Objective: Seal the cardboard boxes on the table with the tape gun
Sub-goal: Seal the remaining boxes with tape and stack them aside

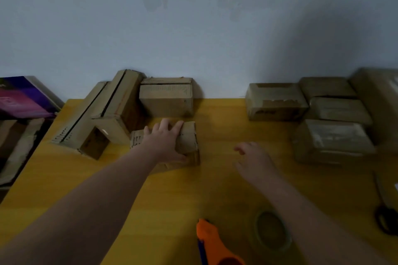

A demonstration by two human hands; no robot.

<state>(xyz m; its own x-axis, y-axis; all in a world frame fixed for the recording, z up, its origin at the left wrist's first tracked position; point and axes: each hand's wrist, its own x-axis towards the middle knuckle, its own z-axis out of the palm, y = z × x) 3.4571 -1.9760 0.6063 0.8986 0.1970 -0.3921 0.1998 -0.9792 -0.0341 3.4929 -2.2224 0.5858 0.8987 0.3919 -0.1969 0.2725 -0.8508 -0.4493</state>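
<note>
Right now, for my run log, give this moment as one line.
left hand rests on small box | right hand open above table | tape gun untouched, near edge

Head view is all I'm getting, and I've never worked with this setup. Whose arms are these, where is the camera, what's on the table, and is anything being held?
There is no machine here. These are a person's two bare arms, and the single picture comes from a camera worn on their head, looking forward and down. The left hand lies over a small cardboard box on the yellow table, with the thumb against the box's near side. I cannot tell whether it grips or only rests. The right hand hovers open and holds nothing. The orange tape gun lies untouched at the near edge, beside a tape roll. More boxes stand at the back left, a group of boxes stands at the right, and dark scissors lie far right.
</note>
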